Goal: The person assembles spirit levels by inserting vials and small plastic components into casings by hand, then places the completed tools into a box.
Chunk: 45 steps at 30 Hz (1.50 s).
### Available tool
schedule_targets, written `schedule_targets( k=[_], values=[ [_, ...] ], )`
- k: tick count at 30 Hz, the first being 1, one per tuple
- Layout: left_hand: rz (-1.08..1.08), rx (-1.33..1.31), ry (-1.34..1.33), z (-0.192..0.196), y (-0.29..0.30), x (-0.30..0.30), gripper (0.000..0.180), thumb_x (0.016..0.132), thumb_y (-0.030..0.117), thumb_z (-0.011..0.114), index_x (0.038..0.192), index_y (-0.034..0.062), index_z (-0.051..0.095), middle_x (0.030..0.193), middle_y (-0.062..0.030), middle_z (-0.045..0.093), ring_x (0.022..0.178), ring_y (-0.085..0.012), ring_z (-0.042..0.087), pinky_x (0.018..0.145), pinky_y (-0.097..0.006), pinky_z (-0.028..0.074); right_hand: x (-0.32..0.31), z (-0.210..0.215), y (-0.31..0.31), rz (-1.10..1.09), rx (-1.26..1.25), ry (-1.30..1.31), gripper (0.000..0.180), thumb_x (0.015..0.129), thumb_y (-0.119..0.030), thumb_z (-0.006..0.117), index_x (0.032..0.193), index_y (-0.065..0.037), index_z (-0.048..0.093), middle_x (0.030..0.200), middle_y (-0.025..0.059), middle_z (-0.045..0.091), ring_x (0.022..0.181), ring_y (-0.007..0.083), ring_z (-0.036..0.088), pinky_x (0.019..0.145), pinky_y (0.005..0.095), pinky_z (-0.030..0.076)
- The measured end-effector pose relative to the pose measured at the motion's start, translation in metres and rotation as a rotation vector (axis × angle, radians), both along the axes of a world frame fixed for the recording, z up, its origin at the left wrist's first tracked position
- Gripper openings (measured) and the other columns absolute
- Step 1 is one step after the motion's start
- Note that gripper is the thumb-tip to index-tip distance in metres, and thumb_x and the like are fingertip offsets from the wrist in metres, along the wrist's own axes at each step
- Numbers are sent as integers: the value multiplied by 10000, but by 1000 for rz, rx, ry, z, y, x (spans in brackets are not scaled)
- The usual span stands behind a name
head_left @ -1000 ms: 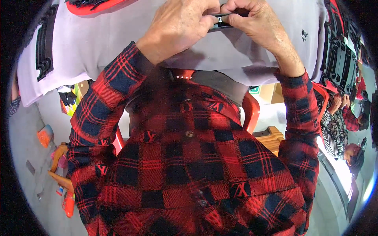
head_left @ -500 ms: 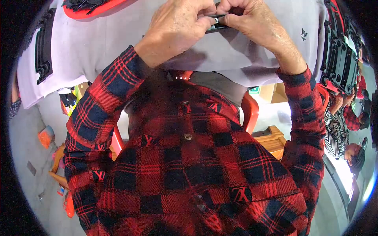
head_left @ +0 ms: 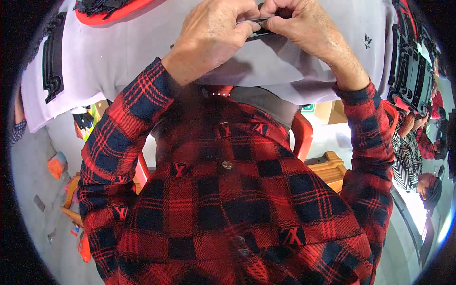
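At the top middle, both hands meet over a cloth-covered table. A thin black plastic part (head_left: 259,34) is pinched between them, most of it hidden by fingers. My left hand (head_left: 216,35) has thumb and fingers closed on its left end. From the other side my right hand (head_left: 311,31) grips it, thumb pressed near the middle. A small pale spot shows beside the thumb tips, too small to name. Dark shadows of the hands fall on the grey cloth (head_left: 142,47) below.
A red tray (head_left: 111,18) heaped with small black pieces stands at the far left. Long black plastic parts (head_left: 53,59) lie on the left edge, and more black parts (head_left: 408,76) are stacked at the right. A small dark piece (head_left: 367,41) lies right of my hand. People sit beyond the right side.
Both hands stay nearly in place on the black part. The right thumb has shifted slightly left, and the pale spot between the thumbs is less visible.
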<state>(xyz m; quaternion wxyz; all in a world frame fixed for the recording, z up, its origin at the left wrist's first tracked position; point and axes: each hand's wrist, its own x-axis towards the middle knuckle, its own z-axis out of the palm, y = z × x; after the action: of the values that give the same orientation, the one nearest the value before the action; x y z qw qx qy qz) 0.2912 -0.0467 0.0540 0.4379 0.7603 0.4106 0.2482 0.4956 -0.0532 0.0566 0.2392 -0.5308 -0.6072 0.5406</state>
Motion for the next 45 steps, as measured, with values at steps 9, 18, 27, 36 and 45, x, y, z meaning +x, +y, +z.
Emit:
schedule_targets(
  k=[9,18,27,36,45],
  values=[
    [9,-42,-11,3,-1,0,130,845,70,681,925,-31,664,807,-142,552,739,-310,573,674,-400,447,-5,6,0,-38,-105,34,93,865,34,613,797,-14,655,696,-38,601,637,27,496,560,216,411],
    [54,-31,17,5,-2,5,130,829,67,684,883,-42,638,750,-136,528,681,-299,555,635,-405,442,-6,13,0,-23,-98,-1,100,863,32,612,775,-7,637,681,-42,587,639,24,480,555,218,402],
    [34,53,-38,4,-3,6,135,805,50,716,861,-38,630,732,-132,536,657,-294,554,617,-391,445,-3,2,1,-5,-15,22,117,864,37,620,757,-11,620,690,-42,579,646,24,479,557,225,405],
    [19,186,-80,-1,-4,5,119,813,38,715,856,-40,637,735,-150,541,655,-309,570,600,-401,447,-8,0,3,-6,82,-148,133,801,-64,699,716,-16,608,635,40,577,591,92,504,557,290,428],
    [28,45,5,6,-2,7,132,841,62,715,896,-37,648,779,-153,576,684,-307,588,611,-393,449,-12,16,7,18,18,-311,166,804,-143,704,713,-28,625,584,53,602,537,133,554,539,328,463]
  ],
)
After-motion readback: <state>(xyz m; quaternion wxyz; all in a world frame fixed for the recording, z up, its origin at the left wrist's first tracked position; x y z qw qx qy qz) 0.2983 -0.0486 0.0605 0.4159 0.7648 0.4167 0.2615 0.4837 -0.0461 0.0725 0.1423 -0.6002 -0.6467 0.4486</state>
